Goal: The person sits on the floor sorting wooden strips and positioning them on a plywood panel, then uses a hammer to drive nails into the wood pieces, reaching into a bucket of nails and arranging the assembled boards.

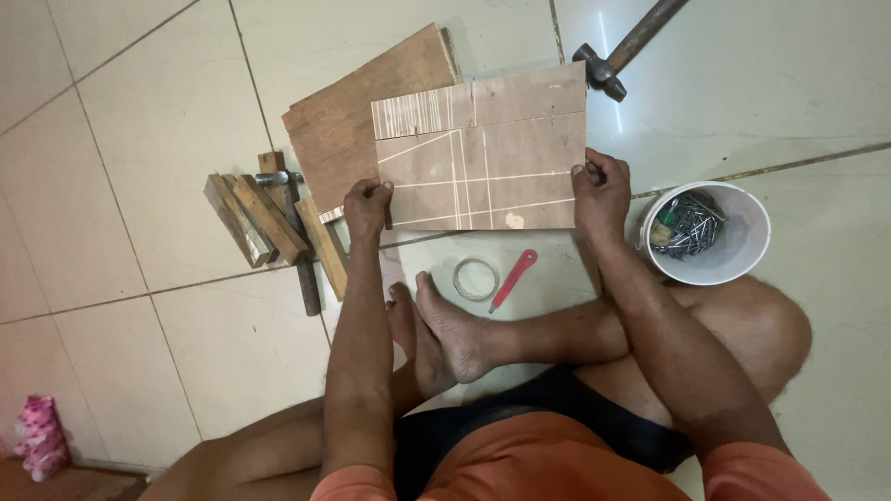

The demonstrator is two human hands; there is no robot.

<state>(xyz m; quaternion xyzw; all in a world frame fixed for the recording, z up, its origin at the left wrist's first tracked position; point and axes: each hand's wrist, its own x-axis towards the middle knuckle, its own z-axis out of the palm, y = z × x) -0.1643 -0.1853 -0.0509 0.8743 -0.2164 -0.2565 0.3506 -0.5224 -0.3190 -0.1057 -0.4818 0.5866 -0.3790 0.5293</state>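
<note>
Head view: a thin plywood panel (483, 153), marked with pale ruled lines, is being held flat over the tiled floor (139, 111) in front of crossed legs. Its left edge is being gripped by the left hand (367, 206), fingers curled around the lower corner; its right edge is being pinched by the right hand (601, 193), thumb on top and fingers wrapped beneath. A larger brown board (343, 121) is being partly covered by the panel.

As a judgement, the marking-out is looking largely done: several lines are already drawn across the panel, and a strip of close hatching is showing at its upper left. No cut is being seen along those lines, so sawing or fixing appears to be left. Nothing is being nailed: the hammer (613, 60) is lying untouched beyond the panel, and the nails are sitting in the white bucket (742, 250) beside the right knee.

A bundle of wooden battens (269, 223) is lying left of the left hand. A tape roll (476, 278) and a red-handled tool (512, 278) are resting near the feet.
</note>
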